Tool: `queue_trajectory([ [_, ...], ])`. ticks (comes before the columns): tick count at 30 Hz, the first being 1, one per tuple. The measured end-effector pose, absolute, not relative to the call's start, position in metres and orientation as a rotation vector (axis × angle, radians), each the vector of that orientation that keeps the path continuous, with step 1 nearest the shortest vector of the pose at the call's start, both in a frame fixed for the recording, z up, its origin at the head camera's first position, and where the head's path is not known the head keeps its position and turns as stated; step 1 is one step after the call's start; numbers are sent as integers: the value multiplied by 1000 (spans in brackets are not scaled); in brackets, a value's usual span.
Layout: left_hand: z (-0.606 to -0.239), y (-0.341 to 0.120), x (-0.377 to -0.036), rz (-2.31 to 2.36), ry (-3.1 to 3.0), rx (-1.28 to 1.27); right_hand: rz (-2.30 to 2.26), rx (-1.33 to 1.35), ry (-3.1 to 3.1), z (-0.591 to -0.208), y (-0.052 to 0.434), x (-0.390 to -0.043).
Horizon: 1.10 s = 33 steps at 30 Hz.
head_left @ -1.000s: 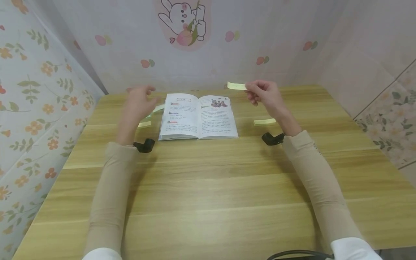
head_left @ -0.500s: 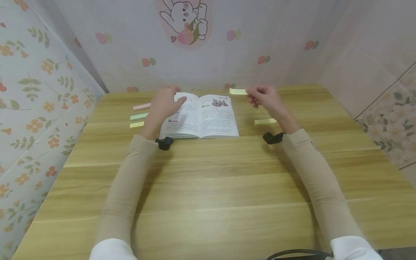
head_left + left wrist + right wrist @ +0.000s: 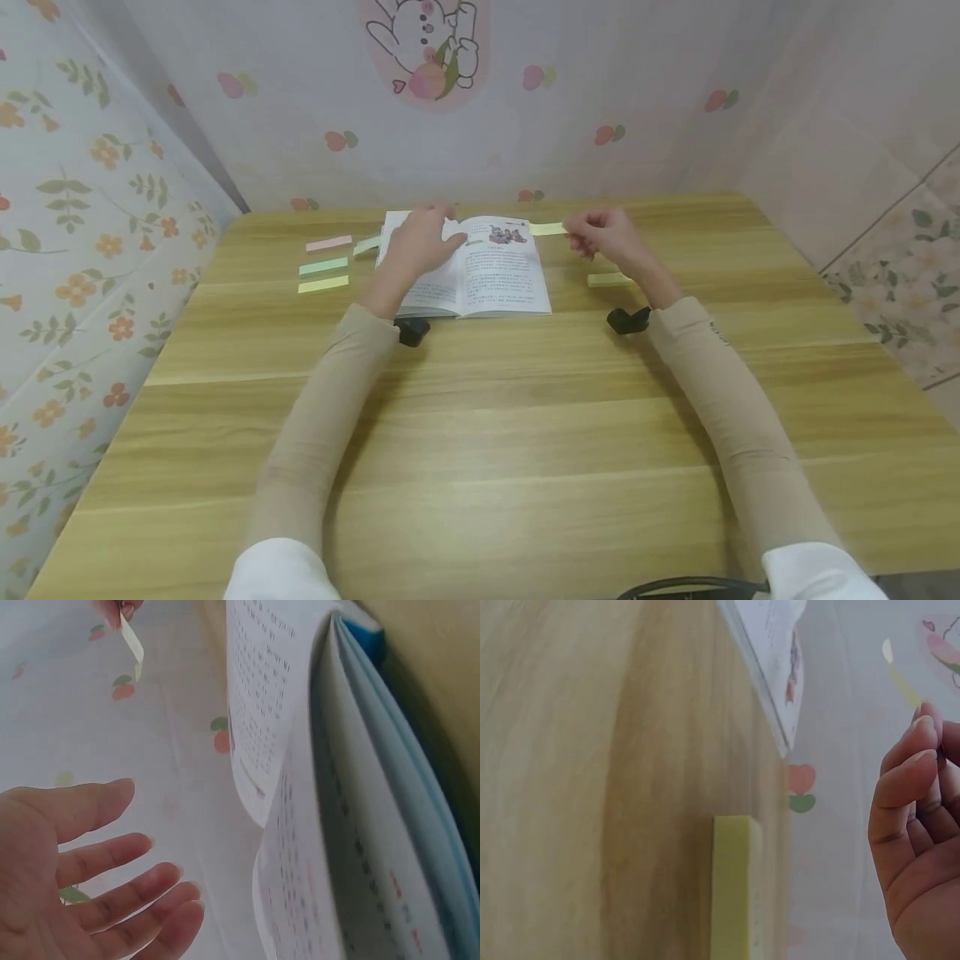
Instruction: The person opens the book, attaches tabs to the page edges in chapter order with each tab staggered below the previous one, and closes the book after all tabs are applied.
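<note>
An open book lies near the table's far edge, with printed text and a small picture on its right page. My left hand is over the left page and hides much of it; in the left wrist view its fingers are extended and apart, holding nothing. With thumb and fingertips my right hand pinches one end of a yellow sticky note strip. That strip's free end overlaps the upper right edge of the book in the head view. Below the right hand lies a pad of yellow sticky notes.
Left of the book, a pink strip, a green strip and a yellow strip lie on the wooden table. A pale green strip juts from the book's left edge. A patterned curtain hangs behind.
My left hand has moved right, from beside the book to over its left page, uncovering the strips on the left. The right hand has lowered slightly, bringing the yellow strip to the book's edge.
</note>
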<state>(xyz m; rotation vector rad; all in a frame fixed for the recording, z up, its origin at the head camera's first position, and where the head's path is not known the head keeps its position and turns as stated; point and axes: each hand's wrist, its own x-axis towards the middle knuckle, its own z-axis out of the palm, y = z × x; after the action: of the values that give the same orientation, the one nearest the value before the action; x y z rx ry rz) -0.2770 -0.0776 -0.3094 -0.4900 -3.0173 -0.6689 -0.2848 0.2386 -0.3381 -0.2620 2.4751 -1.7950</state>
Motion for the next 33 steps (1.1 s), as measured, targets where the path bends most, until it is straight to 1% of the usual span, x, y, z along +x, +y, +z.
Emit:
queue_trajectory([
  [6,-315,-60,-274,-632,-3032,-566,-1685,-215,2499,-342,240,-285],
  [17,-325,-31,-273,-453,-2998,-745,-1530,-234,2527,-347,246,-288],
  [21,-327,-21,-273,-421,-2986,-798,-1511,-202,2506,-349,247,-290],
  [33,-337,-3,-276,-355,-2982,-883,-1443,-197,2450,-355,247,-296],
])
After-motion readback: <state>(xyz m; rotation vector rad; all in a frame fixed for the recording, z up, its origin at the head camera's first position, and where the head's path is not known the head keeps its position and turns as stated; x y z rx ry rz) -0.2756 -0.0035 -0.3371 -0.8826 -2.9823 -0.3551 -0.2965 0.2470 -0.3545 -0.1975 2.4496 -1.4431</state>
